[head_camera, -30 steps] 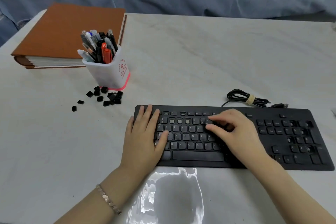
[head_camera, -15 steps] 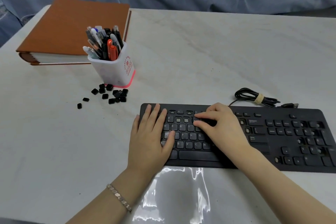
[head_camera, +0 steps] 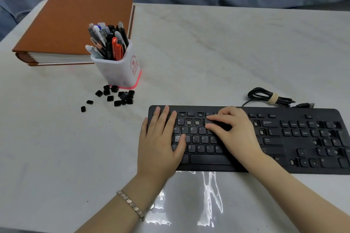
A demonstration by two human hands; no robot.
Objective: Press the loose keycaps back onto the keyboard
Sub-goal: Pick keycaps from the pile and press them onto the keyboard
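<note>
Black keyboard (head_camera: 272, 150) had holes where keys were gone.
Left grip (head_camera: 159, 145) lay flat on it; right grip (head_camera: 236, 132) pinched one small black keycap (head_camera: 207, 122).

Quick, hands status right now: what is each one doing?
Left hand: open, flat on the left end of the keyboard, holding nothing.
Right hand: thumb and forefinger pinch a keycap at the number row.

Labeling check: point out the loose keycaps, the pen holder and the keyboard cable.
loose keycaps (head_camera: 124, 95), head view, middle of the pile.
pen holder (head_camera: 117, 73), head view, white front wall.
keyboard cable (head_camera: 282, 100), head view, bundle by the tie.
</note>
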